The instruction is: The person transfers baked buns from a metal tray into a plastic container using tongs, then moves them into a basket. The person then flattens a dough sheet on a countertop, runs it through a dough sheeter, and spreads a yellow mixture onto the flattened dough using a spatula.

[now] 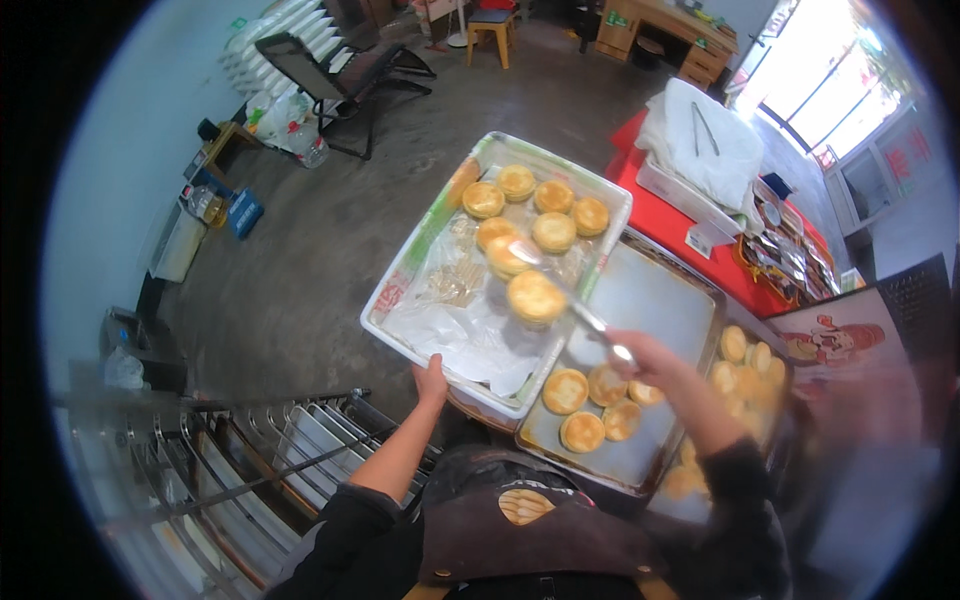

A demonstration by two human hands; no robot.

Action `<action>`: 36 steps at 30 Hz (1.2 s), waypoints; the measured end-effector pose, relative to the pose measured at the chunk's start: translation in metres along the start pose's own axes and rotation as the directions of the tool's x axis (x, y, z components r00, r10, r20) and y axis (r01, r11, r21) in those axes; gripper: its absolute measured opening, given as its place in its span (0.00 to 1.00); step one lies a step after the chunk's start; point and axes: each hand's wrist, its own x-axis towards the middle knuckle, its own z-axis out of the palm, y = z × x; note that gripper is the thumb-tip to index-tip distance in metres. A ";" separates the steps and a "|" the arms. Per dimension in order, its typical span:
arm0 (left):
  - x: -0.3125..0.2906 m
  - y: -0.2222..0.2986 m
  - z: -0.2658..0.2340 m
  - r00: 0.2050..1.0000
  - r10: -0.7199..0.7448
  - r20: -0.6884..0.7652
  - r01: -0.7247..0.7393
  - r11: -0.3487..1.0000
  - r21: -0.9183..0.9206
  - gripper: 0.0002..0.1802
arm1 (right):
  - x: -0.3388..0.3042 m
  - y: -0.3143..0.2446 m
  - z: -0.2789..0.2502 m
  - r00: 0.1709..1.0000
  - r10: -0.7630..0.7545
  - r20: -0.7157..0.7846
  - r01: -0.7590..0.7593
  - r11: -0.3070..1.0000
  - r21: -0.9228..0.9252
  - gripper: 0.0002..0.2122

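A white box point(378, 318) lined with plastic is tilted in front of me and holds several round golden pastries point(553, 232) toward its far end. My left hand point(432, 381) grips its near left rim, thumb over the edge. In my right hand point(640, 357) is a long silvery metal utensil point(588, 315), blurred, so I cannot tell whether it is a spatula or tongs. Its far end reaches over the pastries in the box; one pastry point(536, 298) lies right beside its shaft. Below my right hand, several pastries point(567, 391) lie on a metal baking tray point(655, 290).
Another batch of pastries point(735, 375) lies to the right. Beyond the tray, a red-covered table point(625, 165) bears a cloth-topped white bin with metal tongs point(706, 130) on it. A metal rack point(300, 440) stands at lower left. A reclining chair point(345, 80) is at the far left.
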 end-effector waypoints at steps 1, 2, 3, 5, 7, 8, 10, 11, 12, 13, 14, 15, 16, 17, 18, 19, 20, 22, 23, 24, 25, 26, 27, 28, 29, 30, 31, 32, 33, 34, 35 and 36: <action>-0.003 0.001 0.002 1.000 0.025 -0.005 -0.025 1.000 0.002 0.33 | 0.023 0.004 0.027 0.997 0.067 0.040 -0.070 0.994 0.081 0.13; -0.006 0.001 0.004 1.000 0.001 0.012 -0.002 1.000 0.027 0.36 | 0.045 0.008 0.055 0.992 0.111 0.061 -0.118 0.984 0.133 0.14; -0.008 0.001 0.005 1.000 -0.016 0.006 0.015 0.999 0.043 0.38 | 0.066 0.012 0.082 0.985 0.164 0.049 -0.170 0.969 0.179 0.15; -0.011 -0.001 0.007 0.998 -0.025 0.049 0.022 0.998 0.066 0.40 | 0.105 0.016 0.132 0.992 0.128 -0.011 -0.120 0.950 0.289 0.14; -0.014 -0.006 0.010 0.996 -0.075 0.050 0.069 0.991 0.115 0.41 | 0.129 0.021 0.172 0.981 0.084 -0.177 -0.032 0.959 0.280 0.16; -0.015 -0.008 0.011 0.995 -0.065 0.080 0.058 0.994 0.089 0.42 | 0.133 0.024 0.187 0.982 0.058 -0.179 -0.004 0.958 0.286 0.17; -0.016 -0.014 0.015 0.996 0.010 0.092 -0.018 0.996 0.087 0.42 | 0.127 0.031 0.203 0.972 0.043 -0.230 0.034 0.947 0.321 0.18; -0.016 -0.017 0.017 0.996 0.007 0.088 -0.018 0.993 0.118 0.41 | 0.117 0.034 0.204 0.974 0.069 -0.215 0.001 0.951 0.310 0.18; -0.016 -0.018 0.018 0.992 0.045 0.121 -0.054 0.996 0.072 0.41 | 0.104 0.039 0.200 0.972 0.097 -0.216 -0.028 0.953 0.301 0.18; -0.013 -0.020 0.019 0.991 0.057 0.121 -0.063 0.997 0.041 0.40 | 0.088 0.044 0.194 0.968 0.124 -0.217 -0.057 0.955 0.291 0.19; -0.010 -0.020 0.018 0.993 0.007 0.115 -0.012 0.999 0.040 0.39 | 0.070 0.049 0.183 0.970 0.156 -0.187 -0.098 0.954 0.284 0.19; -0.005 -0.019 0.016 0.992 0.042 0.115 -0.046 0.998 0.030 0.38 | 0.049 0.054 0.166 0.967 0.201 -0.154 -0.151 0.947 0.284 0.19; 0.002 -0.017 0.014 0.994 0.017 0.108 -0.022 0.998 0.051 0.36 | 0.028 0.057 0.147 0.971 0.187 -0.147 -0.152 0.963 0.222 0.19; 0.010 -0.013 0.011 0.995 -0.009 0.100 0.002 0.997 0.072 0.35 | 0.006 0.060 0.126 0.972 0.195 -0.131 -0.171 0.970 0.174 0.19; 0.019 -0.008 0.007 0.993 0.045 0.105 -0.050 0.997 0.051 0.33 | -0.018 0.061 0.101 0.989 0.089 -0.114 -0.081 0.994 0.074 0.21; 0.027 -0.003 0.003 0.996 -0.026 0.090 0.019 0.997 0.078 0.34 | -0.043 0.063 0.075 0.995 -0.017 -0.101 0.016 1.000 -0.013 0.22; 0.035 0.004 -0.001 0.996 -0.022 0.089 0.016 0.998 0.066 0.36 | -0.069 0.068 0.052 0.986 -0.062 -0.157 0.046 0.994 -0.103 0.21; 0.044 0.022 -0.007 0.992 -0.057 0.109 0.044 0.993 0.114 0.38 | -0.123 0.078 0.004 0.941 -0.150 -0.305 0.052 0.950 -0.309 0.19; 0.045 0.033 -0.008 0.987 -0.096 0.127 0.073 0.982 0.175 0.38 | -0.150 0.082 -0.020 0.905 -0.135 -0.403 -0.049 0.909 -0.414 0.18; 0.043 0.046 -0.009 0.981 -0.135 0.142 0.099 0.966 0.237 0.38 | -0.178 0.088 -0.042 0.880 -0.184 -0.437 -0.051 0.880 -0.473 0.18; 0.037 0.059 -0.008 1.000 -0.012 -0.009 0.014 0.969 0.246 0.34 | -0.201 0.087 -0.068 0.851 -0.184 -0.491 -0.124 0.840 -0.529 0.18; 0.029 0.073 -0.008 0.984 0.131 -0.119 -0.097 0.962 0.255 0.30 | -0.220 0.088 -0.089 0.834 -0.192 -0.517 -0.157 0.815 -0.557 0.19; 0.022 0.088 -0.009 0.892 0.387 -0.235 -0.258 0.860 0.440 0.29 | -0.236 0.091 -0.107 0.815 -0.189 -0.548 -0.202 0.793 -0.574 0.21; 0.016 0.103 -0.008 0.708 0.670 -0.224 -0.438 0.666 0.604 0.28 | -0.247 0.095 -0.123 0.809 -0.148 -0.569 -0.267 0.770 -0.580 0.21; 0.015 0.117 -0.007 0.739 0.656 -0.156 -0.468 0.665 0.581 0.29 | -0.255 0.100 -0.135 0.800 -0.107 -0.591 -0.331 0.742 -0.583 0.22; 0.018 0.129 -0.004 0.739 0.670 -0.072 -0.531 0.645 0.549 0.29 | -0.258 0.103 -0.147 0.784 -0.073 -0.616 -0.405 0.692 -0.598 0.23; 0.025 0.138 0.001 0.723 0.690 -0.013 -0.588 0.626 0.513 0.30 | -0.255 0.106 -0.157 0.822 -0.048 -0.568 -0.375 0.705 -0.602 0.23; 0.039 0.143 0.007 0.863 0.482 0.150 -0.500 0.779 0.378 0.32 | -0.249 0.109 -0.166 0.848 -0.024 -0.530 -0.360 0.709 -0.607 0.23; 0.066 0.148 0.021 0.955 0.169 0.243 -0.247 0.907 0.341 0.33 | -0.238 0.109 -0.174 0.866 0.061 -0.496 -0.394 0.694 -0.602 0.22; 0.093 0.149 0.035 0.951 -0.106 0.289 0.016 0.955 0.297 0.34 | -0.227 0.110 -0.181 0.881 0.017 -0.473 -0.343 0.711 -0.614 0.21; 0.116 0.141 0.043 0.933 -0.177 0.314 0.082 0.953 0.293 0.32 | -0.213 0.106 -0.192 0.890 0.034 -0.455 -0.343 0.709 -0.617 0.20; 0.140 0.133 0.051 0.903 -0.264 0.340 0.171 0.945 0.280 0.32 | -0.199 0.102 -0.200 0.898 0.051 -0.437 -0.342 0.707 -0.619 0.19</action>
